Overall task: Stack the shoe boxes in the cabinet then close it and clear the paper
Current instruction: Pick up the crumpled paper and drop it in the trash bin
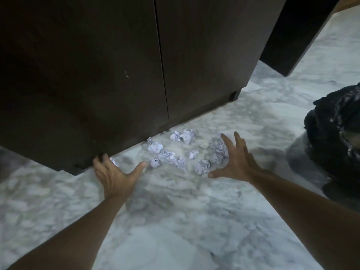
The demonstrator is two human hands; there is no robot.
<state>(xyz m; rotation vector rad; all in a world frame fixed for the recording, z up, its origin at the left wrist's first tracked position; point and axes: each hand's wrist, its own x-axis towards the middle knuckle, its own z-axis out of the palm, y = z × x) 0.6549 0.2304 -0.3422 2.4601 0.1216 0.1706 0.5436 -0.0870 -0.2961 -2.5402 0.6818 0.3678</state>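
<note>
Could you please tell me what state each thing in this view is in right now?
cabinet doors: closed.
crumpled paper balls: scattered on the floor before the cabinet.
left hand: open, fingers spread, holding nothing.
right hand: open, fingers spread beside the paper.
black bag: on the floor, mouth open.

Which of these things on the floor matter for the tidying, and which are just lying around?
Job: cabinet, doors shut; crumpled paper balls on the floor; left hand and right hand, both spread open beside them.

Just there: black bag at right; marble floor.
</note>
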